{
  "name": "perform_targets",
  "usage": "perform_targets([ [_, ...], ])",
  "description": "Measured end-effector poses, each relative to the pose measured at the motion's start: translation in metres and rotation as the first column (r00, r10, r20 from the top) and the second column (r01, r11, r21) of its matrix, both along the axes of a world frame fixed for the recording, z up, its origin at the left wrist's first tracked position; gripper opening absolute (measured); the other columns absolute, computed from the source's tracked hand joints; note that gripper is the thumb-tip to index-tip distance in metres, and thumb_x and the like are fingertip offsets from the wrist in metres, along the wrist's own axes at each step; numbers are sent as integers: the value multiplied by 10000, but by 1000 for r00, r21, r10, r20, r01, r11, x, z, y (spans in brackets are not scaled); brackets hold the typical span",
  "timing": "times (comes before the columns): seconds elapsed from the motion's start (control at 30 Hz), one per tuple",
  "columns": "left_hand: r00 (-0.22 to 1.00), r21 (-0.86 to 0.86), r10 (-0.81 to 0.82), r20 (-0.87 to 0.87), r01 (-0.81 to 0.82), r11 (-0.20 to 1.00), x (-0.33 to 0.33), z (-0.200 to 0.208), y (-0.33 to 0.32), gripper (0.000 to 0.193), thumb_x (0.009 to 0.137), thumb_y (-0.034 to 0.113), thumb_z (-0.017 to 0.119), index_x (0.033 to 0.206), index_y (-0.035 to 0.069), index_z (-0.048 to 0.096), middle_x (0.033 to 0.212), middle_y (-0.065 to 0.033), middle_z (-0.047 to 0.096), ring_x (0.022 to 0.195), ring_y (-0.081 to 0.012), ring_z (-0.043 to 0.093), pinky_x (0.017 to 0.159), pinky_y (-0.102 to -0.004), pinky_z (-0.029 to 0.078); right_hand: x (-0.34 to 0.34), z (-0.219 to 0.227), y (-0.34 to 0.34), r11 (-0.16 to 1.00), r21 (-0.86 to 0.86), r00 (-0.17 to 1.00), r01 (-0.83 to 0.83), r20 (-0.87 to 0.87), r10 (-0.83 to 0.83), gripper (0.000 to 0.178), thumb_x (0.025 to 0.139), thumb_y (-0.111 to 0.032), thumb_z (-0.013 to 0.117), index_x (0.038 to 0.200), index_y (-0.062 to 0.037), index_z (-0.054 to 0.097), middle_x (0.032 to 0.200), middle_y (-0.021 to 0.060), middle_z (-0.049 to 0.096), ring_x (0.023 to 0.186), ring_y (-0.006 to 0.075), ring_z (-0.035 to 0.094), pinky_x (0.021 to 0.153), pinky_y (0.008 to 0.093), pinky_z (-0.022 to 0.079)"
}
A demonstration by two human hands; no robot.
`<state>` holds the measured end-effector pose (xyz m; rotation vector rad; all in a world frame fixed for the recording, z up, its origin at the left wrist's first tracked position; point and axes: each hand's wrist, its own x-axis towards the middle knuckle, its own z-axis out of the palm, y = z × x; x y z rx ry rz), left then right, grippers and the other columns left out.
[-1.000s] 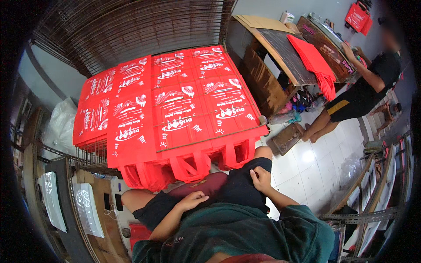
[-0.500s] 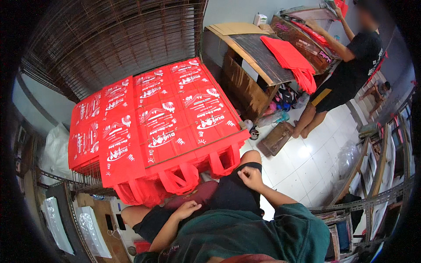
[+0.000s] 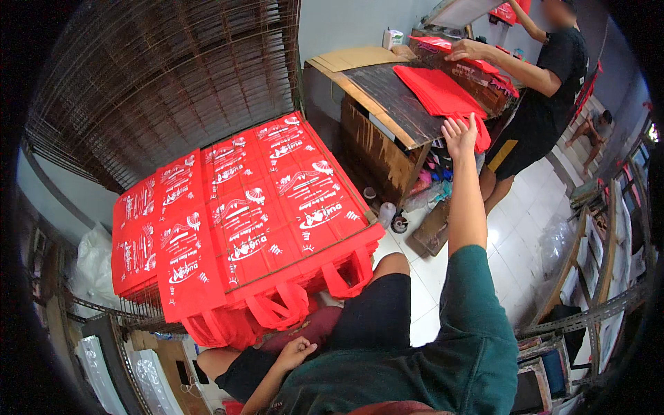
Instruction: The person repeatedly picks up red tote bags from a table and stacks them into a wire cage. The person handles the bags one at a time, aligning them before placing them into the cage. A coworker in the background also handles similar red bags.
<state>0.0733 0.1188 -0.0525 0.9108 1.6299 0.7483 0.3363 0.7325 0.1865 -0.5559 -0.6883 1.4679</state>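
Note:
My right arm is stretched far forward. Fingers spread, my right hand (image 3: 460, 136) is open and empty beside the hanging ends of a stack of red fabric bags (image 3: 437, 91) on the dark worktable (image 3: 377, 79); whether it touches them I cannot tell. Close to my body, my left hand (image 3: 296, 353) lies over my lap with its fingers curled in, and I see nothing in it. In front of me to the left, red bags with white print (image 3: 242, 207) lie in overlapping rows on a wire rack, their handles (image 3: 277, 308) hanging over the near edge.
At the far right a co-worker (image 3: 550, 90) in dark clothes stands at a printing bench, one hand raised by a tilted frame (image 3: 470, 10). A wooden block (image 3: 429, 235) and small containers (image 3: 387, 213) stand on the tiled floor. Metal shelving (image 3: 588, 321) curves along the right.
My right hand has gone from above my knee out to the bags on the worktable, its fingers opening. My left hand's fingers have curled. The co-worker's frame is tilted higher.

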Motion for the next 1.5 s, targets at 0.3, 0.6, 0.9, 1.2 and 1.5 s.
perform_targets([
  [0.3,970,72,79,231,-98,993,19,32,19,222,847,230,654,763,87,506,534,85,372,474,-18,311,440,-211,233,-28,-11,65,987,-147,976,-67,-213,34,646,832,-469,566,1286,-47,386,1282,167,446,1173,351,434,1011,516,331],
  [0.6,977,414,-142,162,63,908,13,129,148,193,849,224,643,883,66,537,726,73,444,630,-16,385,553,-185,332,-83,2,2,983,-80,979,165,-108,-173,246,877,-22,436,1120,-35,471,1054,105,575,943,259,596,833,452,520],
  [0.9,860,417,77,504,-320,851,-9,292,334,659,873,585,420,1271,60,430,1177,-90,504,1035,-185,474,905,-345,380,-175,63,-226,984,138,993,113,-41,-108,200,921,-169,500,1035,-17,564,971,43,601,843,128,565,776,289,439],
  [1.2,874,814,243,420,-482,325,-22,368,315,200,950,162,428,808,60,525,756,1,543,693,-46,470,631,-235,406,-205,95,-292,941,310,991,-137,40,132,206,897,-187,540,1029,-33,569,1037,75,576,940,137,540,801,294,425],
  [1.5,807,857,415,420,-503,111,-107,400,245,199,937,156,425,758,72,446,690,33,428,637,-37,362,569,-244,347,-134,121,-357,296,952,817,-79,232,-528,418,724,-117,600,1125,-20,533,1128,139,553,1078,307,479,928,396,351],
])
